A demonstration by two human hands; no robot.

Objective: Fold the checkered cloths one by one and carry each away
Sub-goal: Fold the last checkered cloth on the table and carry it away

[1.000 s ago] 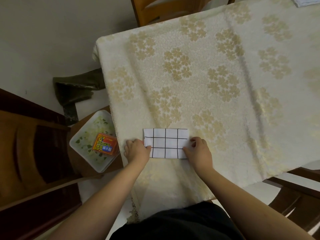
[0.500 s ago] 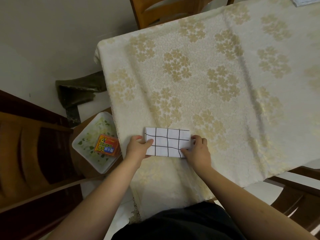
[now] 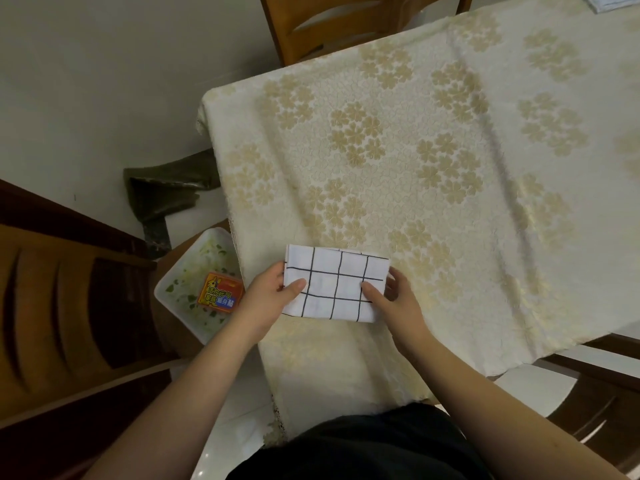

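Observation:
A white cloth with a black grid (image 3: 336, 284), folded into a small rectangle, is held just above the near edge of the table. My left hand (image 3: 268, 299) grips its left end, thumb on top. At its right end my right hand (image 3: 398, 303) does the same, thumb pressed on the top face. The cloth tilts slightly towards me. Fingers under the cloth are hidden.
The table carries a cream tablecloth with gold flowers (image 3: 433, 150). To the left, on a chair seat, a white tray (image 3: 173, 282) holds an orange box (image 3: 219, 295). Wooden chairs stand at the far side (image 3: 346, 26), left (image 3: 62, 323) and right (image 3: 595, 403). A dark rag (image 3: 162, 188) lies on the floor.
Both hands went from pressing the cloth's ends flat on the table to gripping them with thumbs on top. The cloth has come up off the table towards me.

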